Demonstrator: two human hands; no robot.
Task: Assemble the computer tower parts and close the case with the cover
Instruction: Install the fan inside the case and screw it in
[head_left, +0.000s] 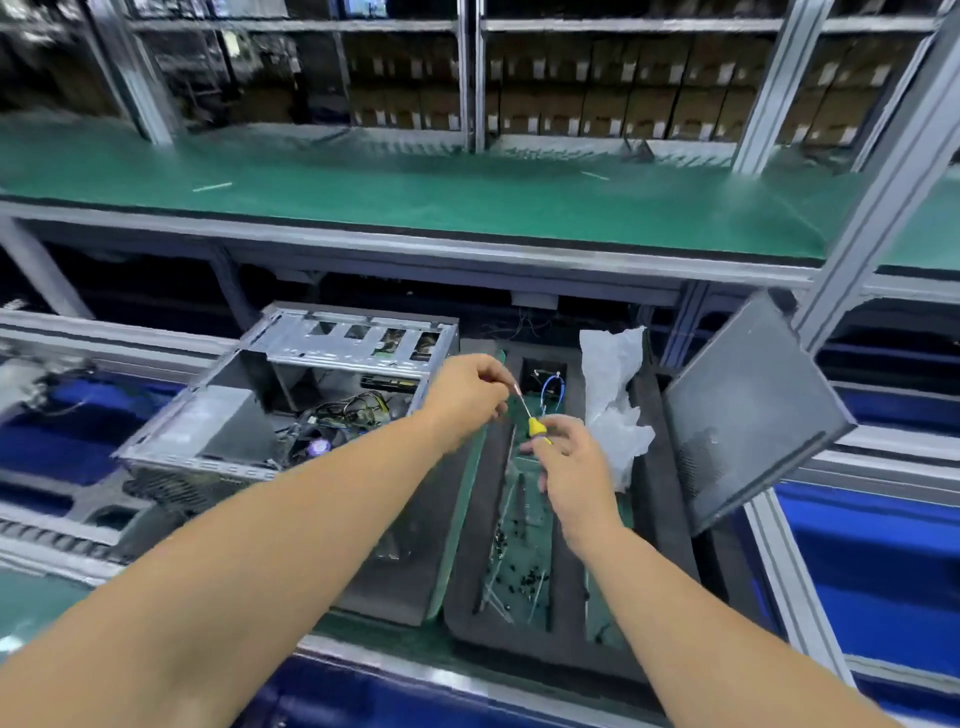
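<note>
An open grey computer tower case (249, 415) lies on its side on the bench, cables and a fan visible inside. My right hand (571, 462) grips the yellow handle of a small screwdriver (535, 426). My left hand (467, 395) pinches the screwdriver's thin metal shaft near its tip, just right of the case. The dark perforated side cover (748, 415) leans upright against a frame post at the right. Several small black screws (519, 561) lie in the black foam tray (467, 597) below my hands.
Crumpled white plastic wrap (613, 395) sits in the tray beside a blue wire loop (553, 389). A green-matted shelf (415, 208) overhangs the bench. Aluminium frame posts (883, 208) stand at the right. Blue conveyor sections flank the work area.
</note>
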